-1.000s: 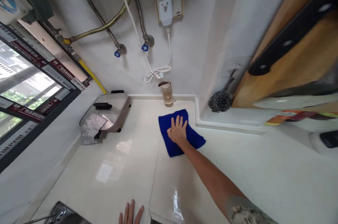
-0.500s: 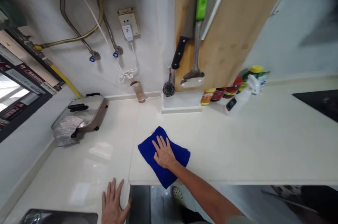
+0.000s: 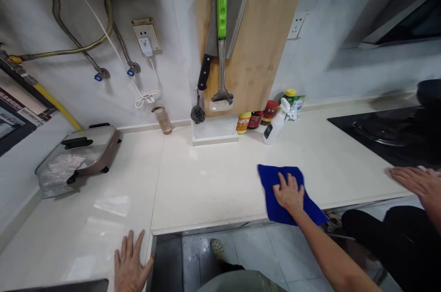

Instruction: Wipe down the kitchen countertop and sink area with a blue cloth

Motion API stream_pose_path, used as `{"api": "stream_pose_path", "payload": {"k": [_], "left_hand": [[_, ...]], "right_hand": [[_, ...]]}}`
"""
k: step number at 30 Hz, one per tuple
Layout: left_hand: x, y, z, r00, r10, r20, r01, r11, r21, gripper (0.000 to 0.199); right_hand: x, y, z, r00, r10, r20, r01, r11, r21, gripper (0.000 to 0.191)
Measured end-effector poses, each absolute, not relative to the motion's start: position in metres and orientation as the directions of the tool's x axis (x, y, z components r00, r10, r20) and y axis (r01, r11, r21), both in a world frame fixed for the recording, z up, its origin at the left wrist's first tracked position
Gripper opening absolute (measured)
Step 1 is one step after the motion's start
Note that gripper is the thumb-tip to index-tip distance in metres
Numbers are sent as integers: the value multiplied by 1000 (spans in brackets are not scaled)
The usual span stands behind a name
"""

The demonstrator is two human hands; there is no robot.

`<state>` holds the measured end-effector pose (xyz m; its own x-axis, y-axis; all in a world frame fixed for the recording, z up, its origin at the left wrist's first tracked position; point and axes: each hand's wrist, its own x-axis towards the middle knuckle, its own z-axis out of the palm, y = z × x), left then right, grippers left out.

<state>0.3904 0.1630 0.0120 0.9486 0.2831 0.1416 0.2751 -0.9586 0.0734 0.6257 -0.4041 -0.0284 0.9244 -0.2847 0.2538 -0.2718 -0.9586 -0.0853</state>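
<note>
Where the blue cloth [image 3: 269, 182] is pressed by the open, ungripping right hand [image 3: 291, 196], in front of the spray bottle [image 3: 274, 123], pressure is best spread evenly and the overhanging part drawn onto the counter [image 3: 193, 191]. Well left of the spray bottle, the open left hand [image 3: 130, 268] is planted flat.

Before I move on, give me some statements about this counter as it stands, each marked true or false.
1. The right hand lies spread on the blue cloth. True.
2. The left hand is holding the spray bottle. False: it rests on the counter.
3. The green-handled utensil hangs in front of the cutting board. True.
4. The clear plastic wrap is inside the sink. False: it lies over a corner of the lidded pan.
5. Another person's hand is beside the black hob. True.
</note>
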Motion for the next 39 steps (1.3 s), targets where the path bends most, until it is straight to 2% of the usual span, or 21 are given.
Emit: {"api": "stream_pose_path", "payload": {"k": [3,6,12,18,22,25,27,32,36,39], "left_hand": [[392,162,13,950,280,138,274,-960,63,65],[392,160,17,953,280,113,275,-959,63,65],[393,157,20,953,284,107,279,-959,59,65],[391,158,18,952,281,122,276,-960,54,64],[391,161,16,957,266,118,262,-964,48,64],[392,162,14,960,255,117,252,-967,40,64],[392,162,14,958,259,124,256,-966,36,64],[389,159,14,959,246,140,245,-969,28,63],[387,161,10,955,242,169,239,-970,37,65],[385,163,7,952,241,187,237,-971,43,66]], "right_hand": [[615,-412,-33,823,-433,367,-423,-899,-111,60],[604,-374,-30,790,-425,442,-432,-897,-91,61],[588,-263,-8,911,-229,343,-237,-971,-20,61],[568,-167,11,988,21,151,41,-991,-129,65],[553,-162,13,964,245,98,262,-940,-220,70],[548,-201,8,942,318,108,334,-920,-206,71],[549,-241,1,952,281,123,298,-942,-152,70],[565,-343,-24,978,64,199,68,-998,-15,63],[588,-387,-42,964,-119,237,-116,-993,-29,61],[608,-385,-48,934,-252,254,-242,-968,-71,62]]}}
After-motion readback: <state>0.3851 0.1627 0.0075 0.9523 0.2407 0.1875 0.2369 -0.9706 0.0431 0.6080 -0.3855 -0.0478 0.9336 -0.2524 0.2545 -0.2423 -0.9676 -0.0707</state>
